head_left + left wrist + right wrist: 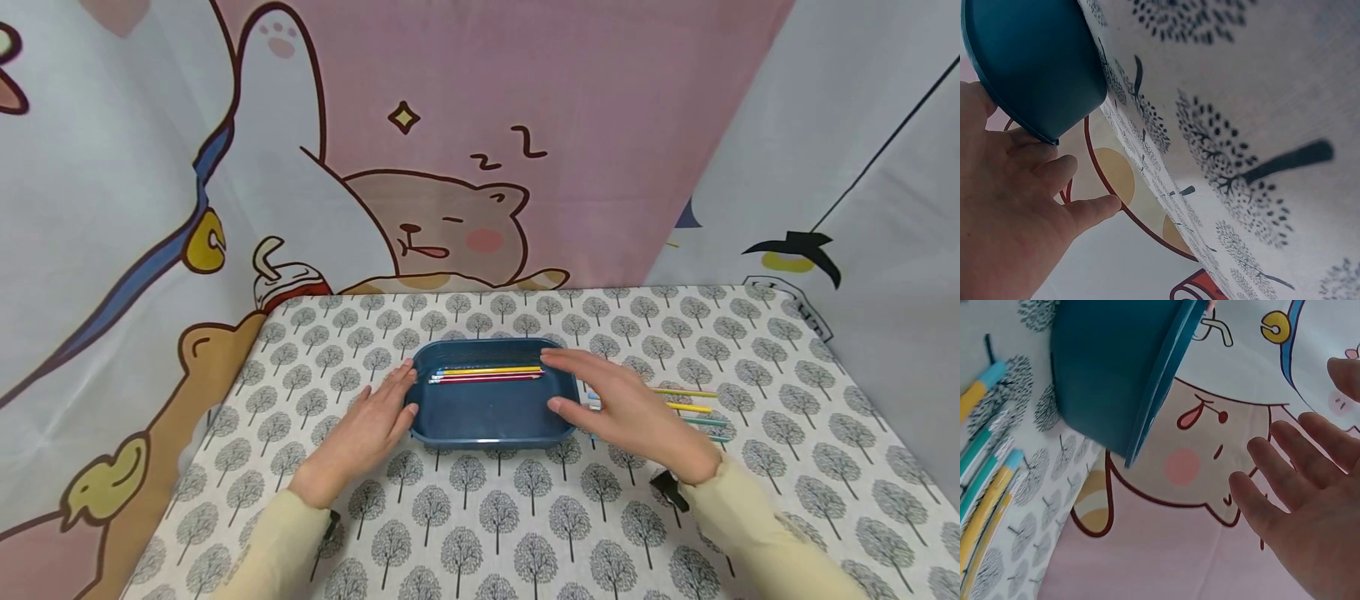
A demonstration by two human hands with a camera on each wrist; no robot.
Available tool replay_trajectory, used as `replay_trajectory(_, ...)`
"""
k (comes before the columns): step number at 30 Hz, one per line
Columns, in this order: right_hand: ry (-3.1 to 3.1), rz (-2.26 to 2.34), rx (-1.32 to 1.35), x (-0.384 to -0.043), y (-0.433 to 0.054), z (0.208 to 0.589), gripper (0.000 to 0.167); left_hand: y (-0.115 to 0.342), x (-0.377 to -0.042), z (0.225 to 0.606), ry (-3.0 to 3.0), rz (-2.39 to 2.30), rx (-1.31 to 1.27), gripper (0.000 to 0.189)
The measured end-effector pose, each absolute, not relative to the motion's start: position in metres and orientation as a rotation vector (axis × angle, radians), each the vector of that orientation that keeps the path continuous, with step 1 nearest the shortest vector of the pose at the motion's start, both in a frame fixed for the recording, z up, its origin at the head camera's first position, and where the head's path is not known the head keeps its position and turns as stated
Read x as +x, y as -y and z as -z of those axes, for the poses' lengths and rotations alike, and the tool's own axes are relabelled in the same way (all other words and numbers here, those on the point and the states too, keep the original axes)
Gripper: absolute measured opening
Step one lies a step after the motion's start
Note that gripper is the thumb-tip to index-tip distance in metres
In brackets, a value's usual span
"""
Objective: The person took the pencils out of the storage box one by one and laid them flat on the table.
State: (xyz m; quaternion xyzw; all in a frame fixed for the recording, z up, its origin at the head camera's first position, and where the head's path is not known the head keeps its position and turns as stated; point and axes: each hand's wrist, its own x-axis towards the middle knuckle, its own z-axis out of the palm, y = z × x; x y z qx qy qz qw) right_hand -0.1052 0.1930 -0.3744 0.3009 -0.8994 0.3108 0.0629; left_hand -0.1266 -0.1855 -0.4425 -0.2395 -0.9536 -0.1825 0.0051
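A dark blue plastic basin [491, 421] stands on the cloth between both hands. Inside it, by the far wall, lie several pencils [487, 377], yellow and red ones. My left hand [360, 433] touches the basin's left rim with its fingers extended. In the left wrist view, the same hand [1016, 194] has fingertips right at the rim of the basin [1041, 56]. My right hand [626, 404] hovers by the right rim, thumb and fingers spread and holding nothing. The right wrist view has this hand [1310, 481] apart from the basin [1110, 369].
To the right of the basin, partly behind the right hand, lie several yellow and teal pencils [693, 408]; they also show in the right wrist view as pencils [988, 494]. A tree-print cloth [498, 512] covers the table. Cartoon-printed curtains [600, 108] surround it.
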Motion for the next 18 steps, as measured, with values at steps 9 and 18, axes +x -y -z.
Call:
replay_trajectory(9, 2.769, -0.883, 1.004, -0.123, -0.166, 0.367, 0.055, 0.185, -0.127, 0.443, 2.980, 0.567, -0.752, 0.057)
replay_trajectory(18, 2.724, -0.821, 1.152, -0.145, -0.144, 0.354, 0.050, 0.185, -0.126, 0.442, 2.988, 0.568, -0.748, 0.057)
